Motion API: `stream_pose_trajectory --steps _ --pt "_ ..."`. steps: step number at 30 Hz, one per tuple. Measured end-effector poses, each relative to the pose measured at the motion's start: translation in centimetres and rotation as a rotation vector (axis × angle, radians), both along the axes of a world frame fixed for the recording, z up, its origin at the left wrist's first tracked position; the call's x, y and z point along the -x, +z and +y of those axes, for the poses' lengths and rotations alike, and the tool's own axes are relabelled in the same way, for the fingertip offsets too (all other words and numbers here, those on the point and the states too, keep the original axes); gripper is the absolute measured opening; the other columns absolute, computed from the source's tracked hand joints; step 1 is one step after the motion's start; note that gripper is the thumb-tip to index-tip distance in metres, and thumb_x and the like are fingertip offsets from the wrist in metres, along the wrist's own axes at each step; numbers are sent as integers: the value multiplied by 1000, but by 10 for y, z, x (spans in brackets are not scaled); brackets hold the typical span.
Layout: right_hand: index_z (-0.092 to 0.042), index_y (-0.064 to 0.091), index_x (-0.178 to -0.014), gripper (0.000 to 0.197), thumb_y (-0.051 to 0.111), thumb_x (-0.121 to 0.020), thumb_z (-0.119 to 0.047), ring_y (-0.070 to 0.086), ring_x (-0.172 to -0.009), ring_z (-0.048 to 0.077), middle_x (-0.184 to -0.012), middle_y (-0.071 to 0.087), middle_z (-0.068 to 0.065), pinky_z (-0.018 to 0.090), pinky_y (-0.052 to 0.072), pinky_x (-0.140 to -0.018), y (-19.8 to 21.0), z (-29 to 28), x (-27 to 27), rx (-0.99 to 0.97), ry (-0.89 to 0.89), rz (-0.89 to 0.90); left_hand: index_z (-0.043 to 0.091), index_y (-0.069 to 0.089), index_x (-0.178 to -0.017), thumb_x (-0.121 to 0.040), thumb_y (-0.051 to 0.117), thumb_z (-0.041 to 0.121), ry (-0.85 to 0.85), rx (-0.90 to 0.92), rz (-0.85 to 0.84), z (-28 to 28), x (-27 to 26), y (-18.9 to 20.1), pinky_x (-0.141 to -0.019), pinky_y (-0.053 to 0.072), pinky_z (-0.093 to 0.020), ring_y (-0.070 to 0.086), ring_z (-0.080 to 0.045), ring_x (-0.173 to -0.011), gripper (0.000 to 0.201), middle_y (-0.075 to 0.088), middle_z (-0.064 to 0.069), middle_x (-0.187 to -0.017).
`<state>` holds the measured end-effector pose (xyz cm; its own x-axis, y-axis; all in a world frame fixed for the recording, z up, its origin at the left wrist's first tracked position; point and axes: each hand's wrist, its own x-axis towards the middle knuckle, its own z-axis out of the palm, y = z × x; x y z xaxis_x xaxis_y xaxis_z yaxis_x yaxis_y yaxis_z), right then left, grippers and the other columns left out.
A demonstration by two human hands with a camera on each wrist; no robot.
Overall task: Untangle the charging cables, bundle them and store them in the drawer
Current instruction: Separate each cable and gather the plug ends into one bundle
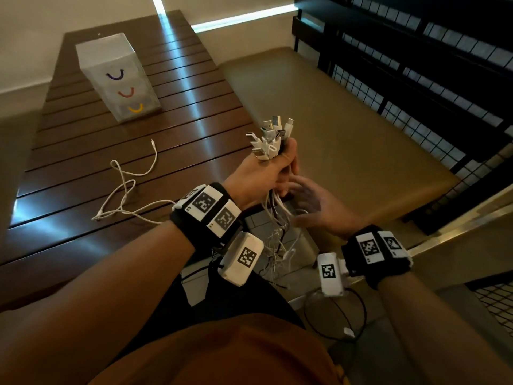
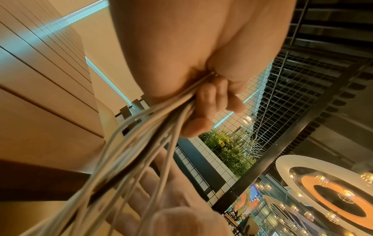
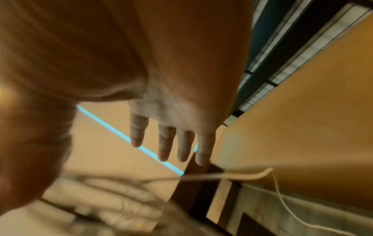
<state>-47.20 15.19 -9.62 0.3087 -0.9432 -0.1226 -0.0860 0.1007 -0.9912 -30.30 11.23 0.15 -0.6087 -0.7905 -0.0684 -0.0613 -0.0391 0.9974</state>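
Observation:
My left hand (image 1: pixel 277 168) grips a bunch of white charging cables (image 1: pixel 270 138) near their plug ends, which stick up out of the fist. The cable tails (image 1: pixel 277 234) hang down in a tangle between my wrists. In the left wrist view my curled fingers (image 2: pixel 210 102) clamp the strands of the cable bunch (image 2: pixel 145 143). My right hand (image 1: pixel 311 201) sits just below the left with straight, spread fingers (image 3: pixel 165 143), beside the hanging strands and holding nothing. One more white cable (image 1: pixel 127 187) lies loose on the brown slatted table (image 1: pixel 83 240). A small translucent drawer unit (image 1: pixel 119 76) with coloured handles stands at the table's far end, drawers closed.
A tan padded bench (image 1: pixel 333 134) runs to the right of the table. Black mesh railing (image 1: pixel 416 93) lines the far right. Black cords (image 1: pixel 333 312) from the wrist cameras hang over my lap.

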Motion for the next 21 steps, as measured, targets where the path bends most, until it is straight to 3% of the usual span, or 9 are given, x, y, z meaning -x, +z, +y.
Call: stream_pose_trajectory --steps 2,5,8,11,13,15,18,20,21 --pt "-30 58 -119 57 83 -70 -13 54 -119 1 -125 60 -6 25 44 -99 7 -4 -17 30 139 59 8 46 -70 -102 35 33 10 -4 14 3 6 2 -49 32 -29 27 -13 -44 43 31 2 -49" --pt "-12 66 -75 12 77 -79 -15 65 -73 13 -78 68 2 28 52 -71 -10 -6 -48 74 111 234 10 42 -70 -103 33 34 32 -57 105 4 11 10 -47 26 -30 25 -15 -44 43 31 2 -49" --pt "-14 48 -54 40 72 -84 -27 48 -49 12 -50 49 -1 31 41 -57 -57 -2 -54 -73 -91 245 12 40 -70 -103 32 37 57 -69 173 -4 6 17 -43 25 -27 26 -10 -39 42 34 7 -45" --pt "-11 52 -62 46 70 -79 -49 56 -56 26 -58 53 17 41 46 -60 -103 1 -43 -174 -152 432 12 41 -70 -102 31 38 69 -72 162 -5 -2 17 -39 24 -22 24 -9 -37 43 31 7 -43" --pt "-10 57 -72 52 70 -72 -60 65 -73 32 -75 65 18 45 52 -71 -127 1 -38 -255 -96 614 12 44 -70 -102 33 39 52 -45 113 -3 -4 18 -39 25 -22 25 -9 -37 43 31 7 -45" --pt "-12 63 -102 50 78 -71 -49 65 -95 30 -100 68 11 42 53 -82 -135 4 -28 -335 38 791 12 48 -71 -101 35 38 45 -12 77 -3 -7 20 -39 24 -22 25 -9 -37 42 31 6 -47" --pt "-20 48 -131 74 85 -67 -33 58 -112 29 -127 60 7 40 51 -91 -123 7 -9 -383 337 1054 10 51 -70 -101 40 34 37 0 54 -6 -15 21 -40 18 -23 23 -8 -37 40 28 6 -46" --pt "-31 49 -128 74 86 -65 -34 58 -107 23 -121 59 -2 36 51 -86 -94 -4 2 -381 439 1049 9 52 -71 -98 45 32 4 9 13 -6 -19 16 -42 16 -25 23 -7 -36 36 29 7 -45" --pt "-37 55 -116 61 86 -63 -34 58 -99 20 -110 60 -8 34 50 -82 -74 -12 5 -374 480 983 9 52 -71 -97 46 31 -16 1 -8 -4 -20 12 -42 16 -26 23 -7 -37 35 29 7 -45"
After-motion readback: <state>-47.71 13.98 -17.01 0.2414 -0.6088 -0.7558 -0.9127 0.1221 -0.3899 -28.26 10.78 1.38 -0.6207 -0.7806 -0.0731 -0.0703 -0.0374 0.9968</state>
